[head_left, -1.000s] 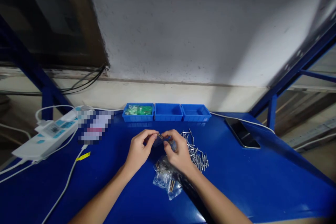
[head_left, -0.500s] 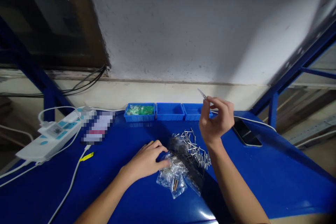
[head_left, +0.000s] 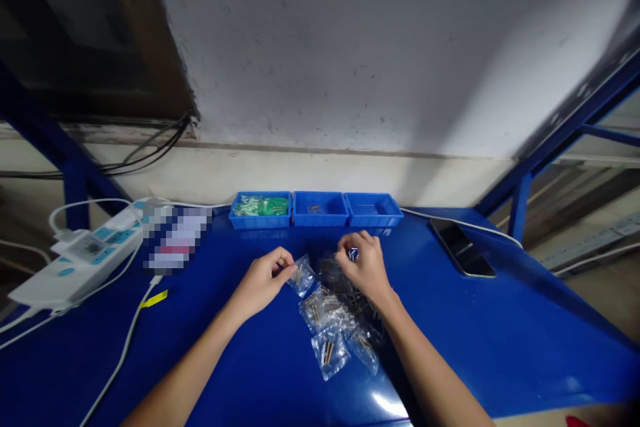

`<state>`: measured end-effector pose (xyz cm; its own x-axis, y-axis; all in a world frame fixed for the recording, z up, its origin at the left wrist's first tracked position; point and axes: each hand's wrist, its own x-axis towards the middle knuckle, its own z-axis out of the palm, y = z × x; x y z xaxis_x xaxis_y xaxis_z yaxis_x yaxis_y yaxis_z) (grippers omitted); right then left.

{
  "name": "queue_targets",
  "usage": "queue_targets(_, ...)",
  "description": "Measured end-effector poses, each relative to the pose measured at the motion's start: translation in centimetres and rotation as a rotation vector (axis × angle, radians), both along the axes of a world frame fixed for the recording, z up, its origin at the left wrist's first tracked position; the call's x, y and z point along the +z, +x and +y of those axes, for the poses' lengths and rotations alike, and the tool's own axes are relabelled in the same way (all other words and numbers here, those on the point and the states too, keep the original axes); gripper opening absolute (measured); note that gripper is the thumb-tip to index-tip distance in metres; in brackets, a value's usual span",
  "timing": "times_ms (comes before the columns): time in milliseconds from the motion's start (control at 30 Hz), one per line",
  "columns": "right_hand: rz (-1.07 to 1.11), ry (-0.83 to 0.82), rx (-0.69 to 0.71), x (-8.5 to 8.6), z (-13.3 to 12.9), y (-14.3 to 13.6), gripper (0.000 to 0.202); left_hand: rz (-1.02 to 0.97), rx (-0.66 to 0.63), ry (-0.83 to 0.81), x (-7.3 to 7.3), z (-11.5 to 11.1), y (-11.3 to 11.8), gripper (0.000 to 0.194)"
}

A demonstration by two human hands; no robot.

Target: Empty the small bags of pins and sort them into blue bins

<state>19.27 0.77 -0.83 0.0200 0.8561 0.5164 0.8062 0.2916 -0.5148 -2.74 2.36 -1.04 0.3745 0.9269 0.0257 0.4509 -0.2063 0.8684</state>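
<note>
My left hand point(head_left: 267, 280) pinches the edge of a small clear plastic bag point(head_left: 302, 276) with small parts inside. Several similar bags point(head_left: 326, 310) lie in a pile on the blue table, some showing brown and dark pins. Over the right side of the pile is my right hand point(head_left: 364, 261), its fingers pressed together; what they hold, if anything, is hidden. Beneath and beside it, loose metal pins point(head_left: 357, 297) are partly covered. A small bag point(head_left: 314, 208) lies in the middle blue bin point(head_left: 320, 220).
The left bin point(head_left: 260, 221) holds green and clear packets; the right bin point(head_left: 374, 221) stands beside the middle one. A phone point(head_left: 463, 248) lies at right. At left are a white power strip point(head_left: 85, 267), cables and a pixelated object point(head_left: 177, 240).
My right hand has come down and left from its raised spot with the small item. My left hand has lifted a bag's edge. A small bag now lies in the middle bin.
</note>
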Motion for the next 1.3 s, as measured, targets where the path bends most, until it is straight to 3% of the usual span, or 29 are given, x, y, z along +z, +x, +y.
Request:
queue_targets(167, 0.031, -0.058, 0.076, -0.1, -0.5, -2.6, 0.009, -0.175, 0.066, -0.074, -0.2, 0.0, 0.2, 0.02)
queue_targets(267, 0.111, -0.102, 0.141, -0.4, -0.8, -3.2, 0.01, -0.239, 0.137, -0.013, -0.5, 0.1, 0.3, 0.018)
queue_targets(400, 0.334, -0.224, 0.217, -0.1, -1.2, -3.4, 0.021, -0.286, 0.171, 0.3, -0.8, -0.2, 0.6, 0.01)
queue_targets(533, 0.618, -0.406, 0.315, 0.6, -1.4, -3.3, 0.037, -0.224, 0.092, 0.599, -0.4, -1.1, 0.8, 0.003)
queue_targets(600, 0.791, -0.477, 0.411, 0.7, -1.3, -3.3, 0.044, -0.168, 0.026, 0.709, 0.2, -1.6, 0.8, 0.008)
queue_targets(700, 0.957, -0.478, 0.473, 0.6, -1.2, -3.4, 0.039, -0.112, -0.063, 0.771, 1.0, -2.2, 0.8, 0.012)
queue_targets(800, 0.887, -0.376, 0.363, 0.3, -1.3, -3.6, 0.029, -0.1, -0.072, 0.664, 1.4, -2.4, 0.9, 0.01)
queue_targets(867, 0.711, -0.225, 0.28, 0.2, -1.4, -3.7, 0.023, -0.124, 0.003, 0.524, 1.4, -2.2, 0.9, 0.012)
queue_targets(967, 0.379, 0.077, 0.237, 0.1, -1.7, -3.5, 0.016, -0.267, 0.134, 0.18, 1.1, -1.8, 1.0, 0.033)
queue_targets(1033, 0.198, 0.205, 0.27, 0.1, -1.9, -3.4, 0.017, -0.404, 0.128, -0.114, 1.0, -1.6, 1.0, 0.044)
queue_targets(1100, 0.092, 0.236, 0.303, 0.1, -2.0, -3.5, 0.02, -0.498, 0.087, -0.301, 1.1, -1.6, 1.1, 0.042)
queue_targets(1167, 0.079, 0.199, 0.3, 0.2, -2.0, -3.5, 0.022, -0.521, 0.106, -0.303, 1.1, -1.5, 1.2, 0.032)
queue_targets(1300, 0.22, 0.051, 0.222, 0.3, -1.6, -3.3, 0.008, -0.436, 0.285, -0.031, 0.8, -1.1, 0.9, 0.026)
